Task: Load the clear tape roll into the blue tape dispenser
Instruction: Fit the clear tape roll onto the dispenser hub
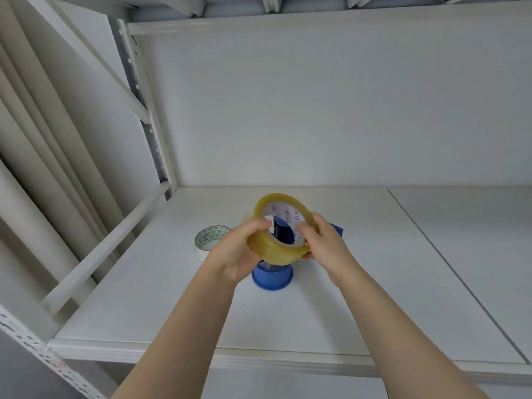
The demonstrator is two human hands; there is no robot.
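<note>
Both hands hold the clear tape roll (280,230) in the air, just above the blue tape dispenser (272,276). The left hand (234,254) grips the roll from its left side, with the thumb on the upper rim near the inner hole and the fingers under the roll. The right hand (322,243) grips the opposite side, with the thumb on the rim and the fingers closed around the outer edge. The roll is tilted, so its open core faces up and toward the camera. Through this core a part of the dispenser is visible, with a white toothed edge and a dark blue piece behind it. I cannot tell if the roll touches the dispenser. The round blue base of the dispenser stands on the white shelf (359,283), directly under the roll, and a blue corner of it appears to the right of the right hand. A second tape roll (207,240), white with a green triangle pattern, lies on the shelf to the left of the dispenser, partly behind the left hand.
</note>
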